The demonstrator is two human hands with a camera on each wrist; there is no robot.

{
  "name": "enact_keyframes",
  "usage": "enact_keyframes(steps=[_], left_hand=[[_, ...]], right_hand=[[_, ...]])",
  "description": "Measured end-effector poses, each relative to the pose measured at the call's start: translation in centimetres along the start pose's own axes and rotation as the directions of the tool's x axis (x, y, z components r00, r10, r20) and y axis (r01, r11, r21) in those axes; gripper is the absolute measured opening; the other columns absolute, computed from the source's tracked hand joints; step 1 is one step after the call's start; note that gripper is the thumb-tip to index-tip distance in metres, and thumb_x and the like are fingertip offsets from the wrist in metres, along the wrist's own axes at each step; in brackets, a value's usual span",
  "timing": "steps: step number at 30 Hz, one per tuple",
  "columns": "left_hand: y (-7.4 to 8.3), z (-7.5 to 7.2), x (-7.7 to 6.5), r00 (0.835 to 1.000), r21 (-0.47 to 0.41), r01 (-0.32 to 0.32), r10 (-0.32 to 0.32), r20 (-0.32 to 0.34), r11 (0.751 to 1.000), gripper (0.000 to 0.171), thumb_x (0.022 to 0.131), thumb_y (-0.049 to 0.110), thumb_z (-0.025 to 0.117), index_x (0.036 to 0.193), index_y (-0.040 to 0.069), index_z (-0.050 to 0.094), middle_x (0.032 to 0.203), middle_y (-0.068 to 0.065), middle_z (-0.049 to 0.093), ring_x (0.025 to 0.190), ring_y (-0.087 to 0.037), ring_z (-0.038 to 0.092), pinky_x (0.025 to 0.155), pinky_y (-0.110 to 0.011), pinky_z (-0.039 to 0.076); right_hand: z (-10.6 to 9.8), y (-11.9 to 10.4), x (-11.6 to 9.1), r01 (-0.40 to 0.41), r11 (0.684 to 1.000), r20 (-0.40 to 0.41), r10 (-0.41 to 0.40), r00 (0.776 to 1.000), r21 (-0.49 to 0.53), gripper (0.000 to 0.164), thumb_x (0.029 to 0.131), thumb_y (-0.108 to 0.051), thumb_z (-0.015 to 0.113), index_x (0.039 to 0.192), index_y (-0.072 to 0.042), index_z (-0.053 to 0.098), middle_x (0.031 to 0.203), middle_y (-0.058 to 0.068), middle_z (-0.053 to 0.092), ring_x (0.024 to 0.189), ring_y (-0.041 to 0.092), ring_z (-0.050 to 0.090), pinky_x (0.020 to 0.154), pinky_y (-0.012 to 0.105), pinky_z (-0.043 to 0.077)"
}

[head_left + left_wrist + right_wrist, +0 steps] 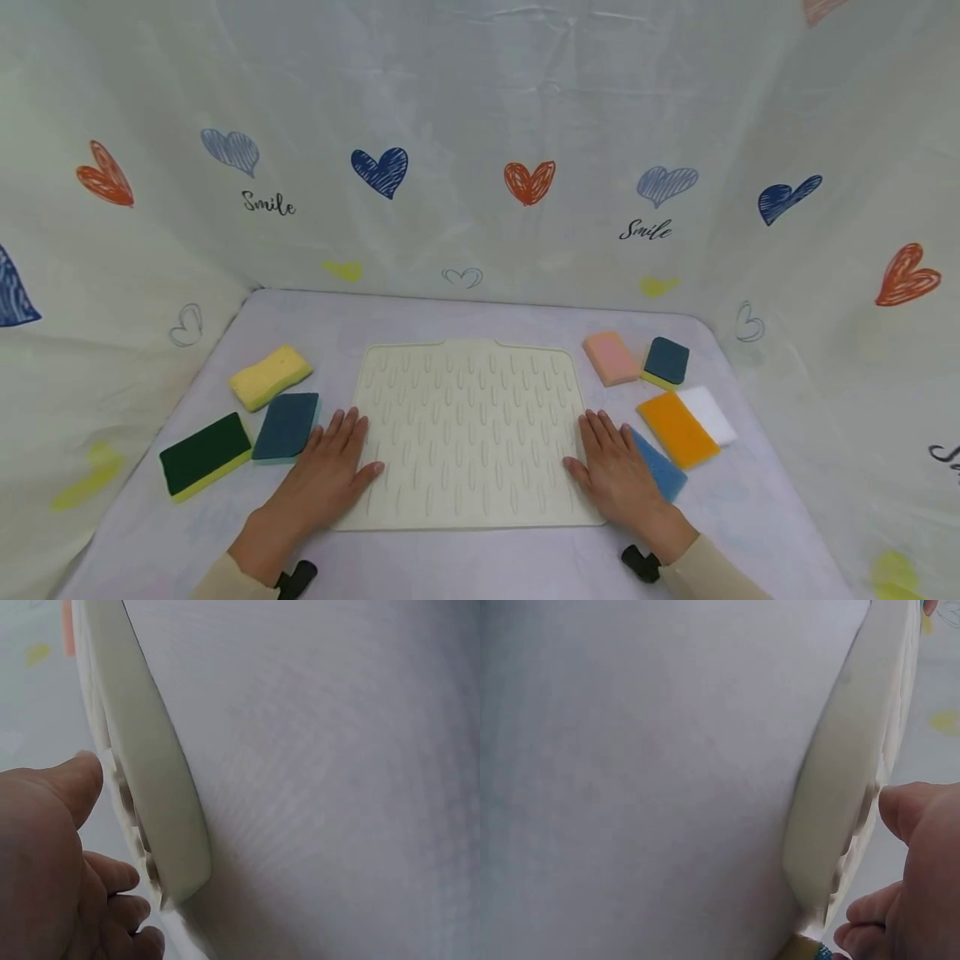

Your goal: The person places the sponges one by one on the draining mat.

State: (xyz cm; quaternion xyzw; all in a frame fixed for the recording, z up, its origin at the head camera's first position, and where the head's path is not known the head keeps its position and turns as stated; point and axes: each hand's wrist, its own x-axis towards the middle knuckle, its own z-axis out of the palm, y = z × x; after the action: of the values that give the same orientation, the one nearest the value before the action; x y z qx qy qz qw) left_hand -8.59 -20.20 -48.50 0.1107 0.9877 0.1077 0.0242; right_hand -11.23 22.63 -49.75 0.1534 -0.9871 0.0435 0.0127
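A cream-coloured flat board [468, 433] with rows of raised oval ridges lies in the middle of the table. On its left edge rests my left hand [326, 467], fingers extended and thumb spread over the board. My right hand [615, 471] lies the same way along the right edge. In the left wrist view, the thumb [79, 784] is beside the board's thick side [161, 787]. The right wrist view has the other thumb [907, 810] close to the opposite corner. Beside the left hand is a dark blue sponge [287, 427]; a blue sponge [660, 471] is partly hidden by the right hand.
Left of the board also lie a yellow sponge [271, 377] and a green-topped sponge [204, 454]. On the right are a pink sponge [611, 358], a small dark blue one [666, 361], and an orange sponge [678, 429] overlapping a white one [707, 414]. A heart-printed curtain [465, 100] surrounds the table.
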Motion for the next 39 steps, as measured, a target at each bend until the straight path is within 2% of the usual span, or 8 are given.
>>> enact_keyframes(steps=[7,13,20,27,33,36,39], left_hand=[[0.1,-0.1,-0.1,1.0,-0.004,-0.011,0.011,0.018,1.0,0.075,0.097,0.045,0.056,0.149,-0.005,0.033,0.157,-0.026,0.027,0.146,-0.044,0.022,0.114,-0.064,0.024],[0.0,-0.2,0.1,0.999,0.003,-0.041,0.041,0.027,0.999,0.075,0.096,0.045,0.057,0.149,-0.003,0.033,0.157,-0.024,0.028,0.146,-0.043,0.024,0.114,-0.062,0.026],[-0.8,-1.8,0.7,0.998,0.031,-0.068,0.068,-0.013,0.997,0.076,0.094,0.044,0.061,0.15,0.0,0.034,0.158,-0.02,0.029,0.147,-0.037,0.026,0.116,-0.058,0.025],[-3.3,-4.9,0.9,0.985,0.161,-0.12,0.138,-0.104,0.98,0.074,0.088,0.045,0.069,0.142,-0.002,0.046,0.142,-0.02,0.048,0.132,-0.037,0.045,0.109,-0.053,0.039],[-6.1,-7.6,0.7,0.989,0.245,-0.124,0.14,-0.05,0.962,0.095,0.069,0.06,0.08,0.136,-0.001,0.051,0.137,-0.02,0.051,0.13,-0.039,0.043,0.109,-0.057,0.034],[-7.7,-8.5,0.6,0.98,0.279,-0.176,0.194,-0.036,0.944,0.104,0.061,0.063,0.083,0.136,-0.003,0.051,0.136,-0.022,0.051,0.128,-0.041,0.043,0.107,-0.059,0.034],[-9.0,-9.0,0.4,0.965,0.311,-0.23,0.257,-0.05,0.922,0.106,0.059,0.065,0.082,0.133,-0.004,0.052,0.133,-0.021,0.051,0.124,-0.039,0.045,0.105,-0.057,0.035]], right_hand=[[0.0,0.4,-0.3,0.042,0.999,0.018,-0.041,0.999,-0.025,0.073,0.099,-0.047,0.051,0.149,0.002,0.035,0.155,0.02,0.035,0.145,0.037,0.03,0.117,0.062,0.019],[0.1,0.8,-0.4,0.029,0.999,0.05,-0.028,0.998,-0.03,0.076,0.099,-0.051,0.048,0.15,0.002,0.032,0.157,0.02,0.032,0.147,0.036,0.027,0.118,0.06,0.017],[0.0,1.0,-0.4,0.023,0.999,0.062,-0.021,0.998,-0.03,0.077,0.099,-0.053,0.047,0.149,0.003,0.033,0.157,0.021,0.031,0.146,0.037,0.027,0.118,0.06,0.016],[-0.1,0.9,-0.3,0.034,0.999,0.06,-0.032,0.998,-0.022,0.076,0.099,-0.054,0.046,0.149,0.003,0.034,0.156,0.021,0.032,0.147,0.037,0.027,0.118,0.061,0.016],[-0.1,0.8,-0.2,0.033,0.999,0.068,-0.031,0.997,-0.032,0.077,0.099,-0.055,0.045,0.149,0.003,0.034,0.156,0.021,0.032,0.147,0.036,0.027,0.118,0.062,0.016],[-0.1,0.8,-0.2,0.037,0.999,0.07,-0.035,0.997,-0.036,0.077,0.099,-0.055,0.044,0.149,0.003,0.035,0.156,0.021,0.032,0.146,0.036,0.028,0.117,0.062,0.017],[-0.1,0.7,-0.1,0.043,0.998,0.074,-0.04,0.996,-0.039,0.077,0.099,-0.055,0.043,0.149,0.003,0.035,0.156,0.02,0.032,0.146,0.036,0.028,0.117,0.062,0.017]])
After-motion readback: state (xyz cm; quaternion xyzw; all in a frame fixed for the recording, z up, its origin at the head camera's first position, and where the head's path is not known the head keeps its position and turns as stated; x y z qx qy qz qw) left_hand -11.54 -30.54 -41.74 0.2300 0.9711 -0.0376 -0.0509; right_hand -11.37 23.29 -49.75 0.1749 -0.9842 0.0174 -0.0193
